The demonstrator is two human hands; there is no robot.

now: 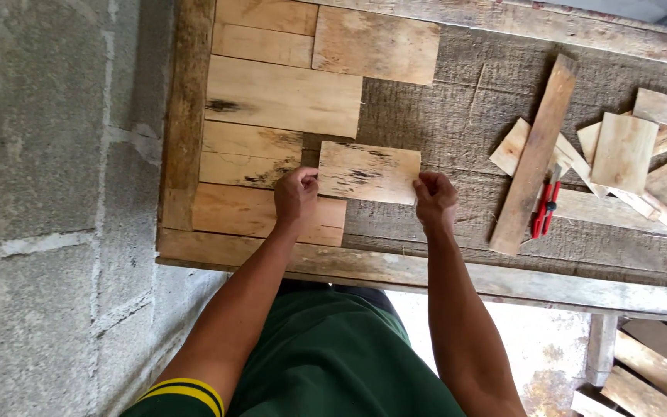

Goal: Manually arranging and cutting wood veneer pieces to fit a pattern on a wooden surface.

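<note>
- Your left hand [296,194] pinches the left edge of a small wooden board [369,172], fingers curled over its near-left corner.
- Your right hand [435,198] grips the same board at its right edge, fingers bent and pressed on the near-right corner.
- The board is a pale, flat rectangle with dark streaks across its grain. It sits near the middle of the bench [503,100], just right of the laid boards, its left end meeting them.
- The laid boards [272,100] fill the bench's left part: flat, light-coloured rectangles of differing lengths, set edge to edge in rows, some with dark knots or stains.
- The bare bench top to the right is rough, grey and weathered, with a coarse grain. A worn wooden frame [187,116] runs round it, its left rail a darker brown.
- A long narrow strip of wood [534,154] lies slanted to the right of your right hand, apart from it.
- Just right of that strip's near half lies a small red tool [544,210]; you cannot tell its kind.
- Farther right is a loose pile of offcuts [627,150], thin pale pieces overlapping at odd angles.
- On the left stands a grey block wall [40,208] with rough mortar joints.
- You wear a dark green shirt [333,363] with a yellow-and-black band on the left sleeve.
</note>
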